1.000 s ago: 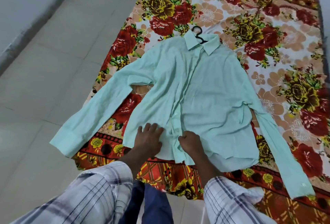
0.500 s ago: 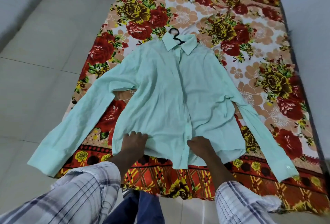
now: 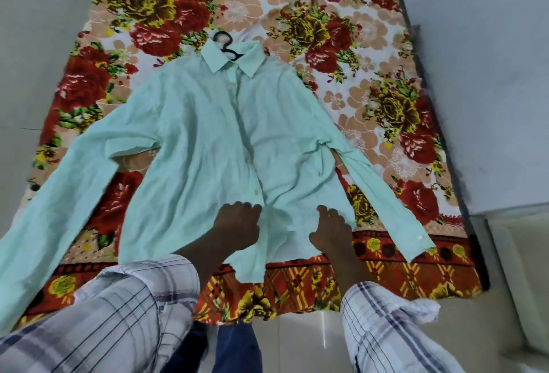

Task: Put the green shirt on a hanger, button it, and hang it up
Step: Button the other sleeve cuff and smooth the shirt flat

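Observation:
The pale green shirt [image 3: 208, 140] lies face up on the floral blanket [image 3: 371, 99], sleeves spread to both sides. A black hanger hook [image 3: 223, 42] sticks out of the collar; the rest of the hanger is hidden inside the shirt. My left hand [image 3: 237, 225] rests on the lower front placket, fingers curled on the cloth just below a white button [image 3: 255, 192]. My right hand [image 3: 331, 230] presses the right front panel near the hem, fingers spread. Whether either hand pinches the fabric is unclear.
The blanket covers a low mattress on a grey tiled floor [image 3: 35, 10]. A grey wall [image 3: 490, 45] runs along the right side. My plaid sleeves [image 3: 118, 313] and blue trousers [image 3: 234, 349] fill the bottom of the view.
Both hands have shifted up the shirt front from the hem, the left one moving right onto the placket. The camera has moved closer and to the right.

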